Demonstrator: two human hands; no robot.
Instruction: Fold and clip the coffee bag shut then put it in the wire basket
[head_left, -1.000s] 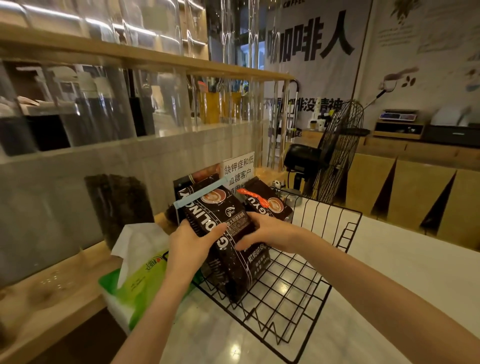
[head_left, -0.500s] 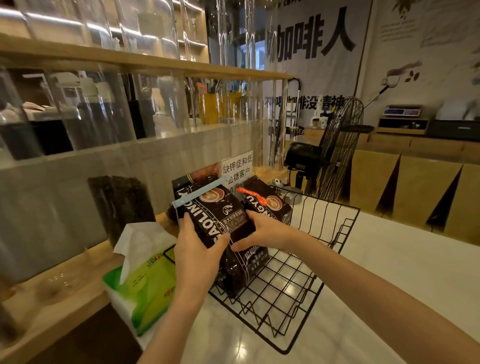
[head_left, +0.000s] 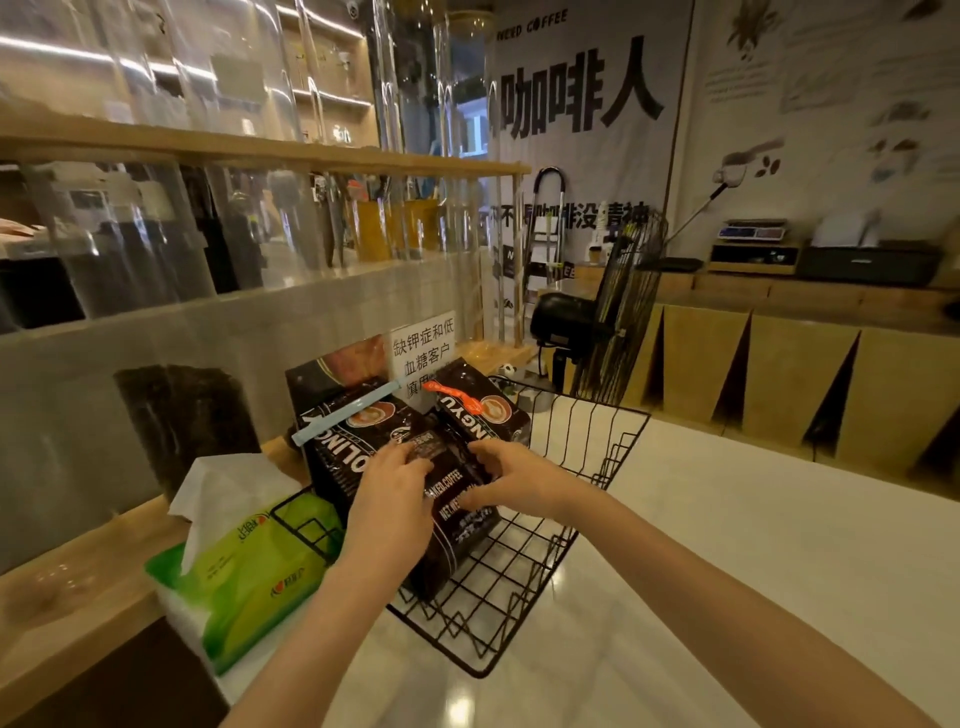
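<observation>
I count two hands: left hand (head_left: 390, 499), right hand (head_left: 511, 480). In the one wire basket (head_left: 524, 597): three coffee bags (head_left: 452, 519), with two clips, one blue clip (head_left: 345, 413) and one orange clip (head_left: 451, 393). Left of the basket: one tissue pack (head_left: 244, 577).

Warm, dim indoor light is cast from ceiling strips reflected as glare streaks in the acrylic panels (head_left: 218, 93), a soft sheen is seen on the counter (head_left: 727, 545), and edges are bent by wide-angle distortion.

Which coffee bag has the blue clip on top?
The front coffee bag, held by the left hand and right hand. Its blue clip differs from the other bag's orange clip.
</observation>
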